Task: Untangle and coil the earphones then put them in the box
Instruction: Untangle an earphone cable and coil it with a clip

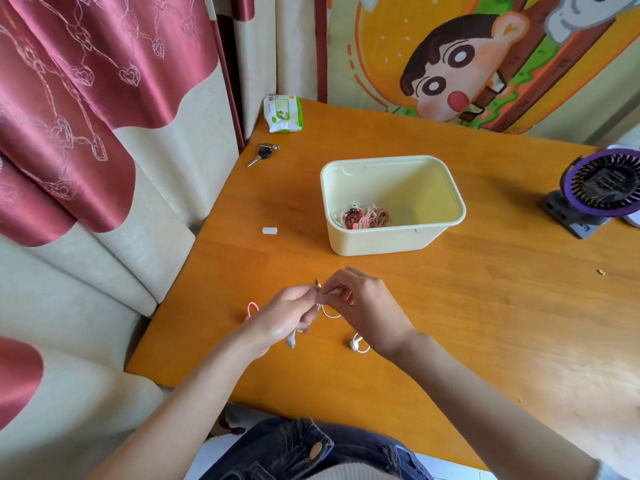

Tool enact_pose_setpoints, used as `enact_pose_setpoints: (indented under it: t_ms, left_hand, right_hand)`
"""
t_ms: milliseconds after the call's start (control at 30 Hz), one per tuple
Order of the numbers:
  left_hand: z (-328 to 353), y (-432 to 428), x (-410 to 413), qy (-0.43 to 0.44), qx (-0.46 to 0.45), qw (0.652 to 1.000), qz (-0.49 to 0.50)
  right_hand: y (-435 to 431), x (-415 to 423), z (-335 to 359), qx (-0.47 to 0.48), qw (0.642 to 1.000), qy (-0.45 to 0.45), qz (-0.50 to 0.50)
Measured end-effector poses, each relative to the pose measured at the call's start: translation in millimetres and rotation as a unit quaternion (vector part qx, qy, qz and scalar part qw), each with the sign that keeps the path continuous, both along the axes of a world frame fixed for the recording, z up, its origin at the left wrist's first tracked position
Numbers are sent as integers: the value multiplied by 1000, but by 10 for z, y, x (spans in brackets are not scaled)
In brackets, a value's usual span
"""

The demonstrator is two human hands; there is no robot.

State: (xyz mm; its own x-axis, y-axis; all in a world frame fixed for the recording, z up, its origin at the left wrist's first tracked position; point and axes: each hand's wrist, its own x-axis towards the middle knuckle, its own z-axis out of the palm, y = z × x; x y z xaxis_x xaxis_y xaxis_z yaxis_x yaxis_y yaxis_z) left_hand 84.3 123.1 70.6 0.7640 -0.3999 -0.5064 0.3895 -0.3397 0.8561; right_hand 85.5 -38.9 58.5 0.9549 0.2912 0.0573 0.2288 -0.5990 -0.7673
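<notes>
While both hands meet low over the table (485, 306), the left hand (289, 315) and right hand (365, 303) pinch the white earphones (354, 343) by the cable, fingers curled. The box (391, 239) stands apart at 12 o'clock, bare wood between; the table's left edge runs near at 9 o'clock.

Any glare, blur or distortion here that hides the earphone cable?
Head view: wide-angle bowing bends the table edges and curtain; sunlight washes out the table's lower right; left hand and right hand look slightly soft, so the white earphones cable they pinch is hard to trace.
</notes>
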Motion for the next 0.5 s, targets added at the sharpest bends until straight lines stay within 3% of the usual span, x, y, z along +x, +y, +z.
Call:
enact_pose_setpoints:
  t_ms: [133, 267, 500]
  left_hand:
    - [33, 9, -38, 38, -31, 999, 5]
    - [1, 35, -79, 66, -38, 997, -5]
    - [-155, 184, -171, 133, -32, 991, -7]
  right_hand:
    - [4, -16, -40, -79, 995, -14, 59]
    - [37, -58, -66, -85, 985, 85, 122]
    - [83, -41, -152, -25, 972, 203, 119]
